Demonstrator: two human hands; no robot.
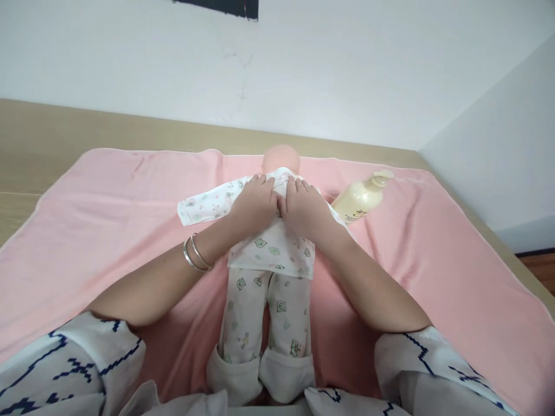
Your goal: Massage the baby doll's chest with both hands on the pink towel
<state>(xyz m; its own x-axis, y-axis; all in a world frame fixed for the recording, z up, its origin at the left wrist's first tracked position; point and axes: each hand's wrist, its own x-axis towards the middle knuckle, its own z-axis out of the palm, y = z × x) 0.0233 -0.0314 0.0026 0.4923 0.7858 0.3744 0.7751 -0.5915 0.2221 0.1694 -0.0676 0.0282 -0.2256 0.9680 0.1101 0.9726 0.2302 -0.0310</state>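
A baby doll (pixel 281 159) lies stretched out on a pink blanket, its head away from me and its legs toward me. It wears a white printed top (pixel 273 254) and matching printed trousers (pixel 281 306) with wide white cuffs. My left hand (pixel 255 202) rests flat on the left side of the doll's upper body, fingers extended toward its head. My right hand (pixel 302 208) lies flat beside it on the right side, the thumbs close together in the middle. One sleeve (pixel 208 203) spreads out to the left; the other is mostly hidden by my right hand and forearm.
The pink blanket (pixel 130 231) covers most of a wooden surface (pixel 56 124) that meets a white wall (pixel 329 75). A cream pump bottle (pixel 362 196) lies tilted on the blanket, right of the doll. A silver bangle (pixel 196 252) circles my left wrist.
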